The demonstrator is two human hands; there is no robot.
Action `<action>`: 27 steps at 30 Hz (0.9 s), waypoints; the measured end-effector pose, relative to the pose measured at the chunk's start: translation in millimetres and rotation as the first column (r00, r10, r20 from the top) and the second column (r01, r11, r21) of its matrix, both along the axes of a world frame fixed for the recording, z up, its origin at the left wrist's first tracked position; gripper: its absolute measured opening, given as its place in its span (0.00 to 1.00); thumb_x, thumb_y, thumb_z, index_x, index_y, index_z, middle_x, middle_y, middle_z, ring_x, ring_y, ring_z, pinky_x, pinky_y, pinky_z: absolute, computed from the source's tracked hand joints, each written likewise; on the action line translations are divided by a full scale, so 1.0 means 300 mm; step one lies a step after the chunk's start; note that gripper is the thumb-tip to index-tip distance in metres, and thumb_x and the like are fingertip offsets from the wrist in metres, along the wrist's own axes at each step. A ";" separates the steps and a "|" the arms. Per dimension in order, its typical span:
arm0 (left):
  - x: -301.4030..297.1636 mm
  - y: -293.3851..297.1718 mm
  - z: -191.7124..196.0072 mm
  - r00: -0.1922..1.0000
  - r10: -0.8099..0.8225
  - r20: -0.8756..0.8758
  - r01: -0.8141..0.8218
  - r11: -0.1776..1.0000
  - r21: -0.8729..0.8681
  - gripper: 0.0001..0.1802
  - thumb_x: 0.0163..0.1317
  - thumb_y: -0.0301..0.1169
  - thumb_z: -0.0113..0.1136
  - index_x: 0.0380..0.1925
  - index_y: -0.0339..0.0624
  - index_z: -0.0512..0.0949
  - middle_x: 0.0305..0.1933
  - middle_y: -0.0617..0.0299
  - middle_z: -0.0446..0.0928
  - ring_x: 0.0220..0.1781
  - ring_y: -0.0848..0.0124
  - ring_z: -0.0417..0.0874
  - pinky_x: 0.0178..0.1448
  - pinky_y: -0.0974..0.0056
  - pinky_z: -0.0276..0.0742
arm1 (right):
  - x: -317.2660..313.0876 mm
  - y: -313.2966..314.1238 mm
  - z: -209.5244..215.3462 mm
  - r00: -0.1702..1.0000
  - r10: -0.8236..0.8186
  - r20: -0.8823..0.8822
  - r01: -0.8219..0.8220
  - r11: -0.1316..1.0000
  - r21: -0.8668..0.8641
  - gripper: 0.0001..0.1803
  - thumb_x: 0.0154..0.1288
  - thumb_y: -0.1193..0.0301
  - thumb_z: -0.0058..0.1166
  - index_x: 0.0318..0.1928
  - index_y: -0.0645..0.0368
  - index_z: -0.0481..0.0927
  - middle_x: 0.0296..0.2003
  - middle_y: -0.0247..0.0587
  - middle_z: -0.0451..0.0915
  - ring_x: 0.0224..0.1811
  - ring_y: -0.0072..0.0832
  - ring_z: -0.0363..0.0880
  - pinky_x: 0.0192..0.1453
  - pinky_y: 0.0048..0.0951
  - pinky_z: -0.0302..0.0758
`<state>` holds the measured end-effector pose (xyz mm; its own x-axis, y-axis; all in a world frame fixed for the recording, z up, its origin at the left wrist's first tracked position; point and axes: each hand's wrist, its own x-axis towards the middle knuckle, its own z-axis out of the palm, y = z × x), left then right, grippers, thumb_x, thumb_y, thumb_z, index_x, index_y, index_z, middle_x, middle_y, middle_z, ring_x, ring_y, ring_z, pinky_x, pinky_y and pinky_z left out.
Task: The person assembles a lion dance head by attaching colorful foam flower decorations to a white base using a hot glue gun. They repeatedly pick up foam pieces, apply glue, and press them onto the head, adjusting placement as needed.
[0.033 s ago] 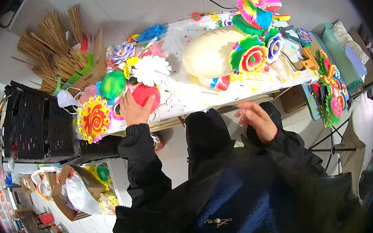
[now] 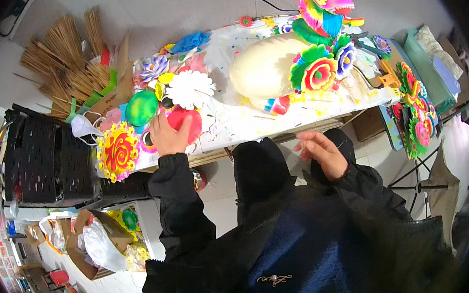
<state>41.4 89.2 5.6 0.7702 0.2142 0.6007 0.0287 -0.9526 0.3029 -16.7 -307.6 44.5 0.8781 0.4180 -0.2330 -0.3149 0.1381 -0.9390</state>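
**Operator:** Status from my head view. My left hand [image 2: 167, 134] is closed over a red rounded piece [image 2: 186, 123], with the fingers wrapped on its left side. The piece rests on the table [image 2: 244, 124] near the front edge, just below a white paper flower [image 2: 189, 89] and right of a green egg-shaped piece [image 2: 141, 108].

**Checker:** And the right hand?

**Operator:** My right hand [image 2: 321, 153] hangs off the table, in front of its edge. It is loosely curled, thumb and forefinger near each other. Something thin may be pinched there; I cannot tell.

**Checker:** Handling notes on the red piece?

**Operator:** Judgement only. It looks glossy and smooth, so expect it to slip under a light grip. It is probably light and possibly hollow, like the large cream egg-shaped form [image 2: 264, 66] further along. Treat it as crushable. Grip across its widest part with the palm behind it, not by fingertips at the edge.

**Checker:** Hazards nearby?

**Operator:** The white flower's petals touch or nearly touch the piece. A yellow-and-red round ornament [image 2: 118, 151] sits to the left. Lift straight up to clear both.
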 end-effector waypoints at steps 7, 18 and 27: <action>0.338 0.173 -0.085 0.963 -0.078 -0.259 -0.124 0.726 -0.677 0.27 0.57 0.53 0.61 0.29 0.35 0.82 0.25 0.52 0.81 0.27 0.59 0.82 0.34 0.54 0.74 | -0.011 0.063 0.000 0.996 0.084 -0.034 -0.084 0.996 -0.020 0.18 0.71 0.62 0.49 0.55 0.57 0.73 0.44 0.36 0.79 0.42 0.20 0.74 0.48 0.23 0.70; 0.075 -0.010 0.185 0.829 -0.508 0.235 0.247 -0.045 -0.968 0.16 0.68 0.35 0.53 0.45 0.31 0.74 0.42 0.54 0.80 0.39 0.65 0.82 0.44 0.62 0.79 | -0.009 0.023 0.028 0.976 0.215 0.027 -0.217 0.972 0.087 0.20 0.70 0.65 0.52 0.58 0.59 0.70 0.48 0.38 0.77 0.51 0.22 0.73 0.56 0.25 0.69; -0.182 -0.755 0.260 0.514 -0.829 0.220 -0.185 -0.358 -0.915 0.18 0.64 0.34 0.58 0.50 0.34 0.74 0.49 0.59 0.79 0.51 0.69 0.79 0.57 0.63 0.73 | 0.046 -0.143 0.117 0.821 -0.050 0.569 -0.180 0.923 0.340 0.67 0.45 0.62 0.75 0.74 0.49 0.35 0.73 0.51 0.46 0.73 0.42 0.52 0.72 0.44 0.55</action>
<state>-13.2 -137.1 83.5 0.8595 -0.4568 -0.2295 0.4448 0.4471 0.7760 -3.1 -350.4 79.7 0.7719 0.4310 0.4674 0.2262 0.5009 -0.8354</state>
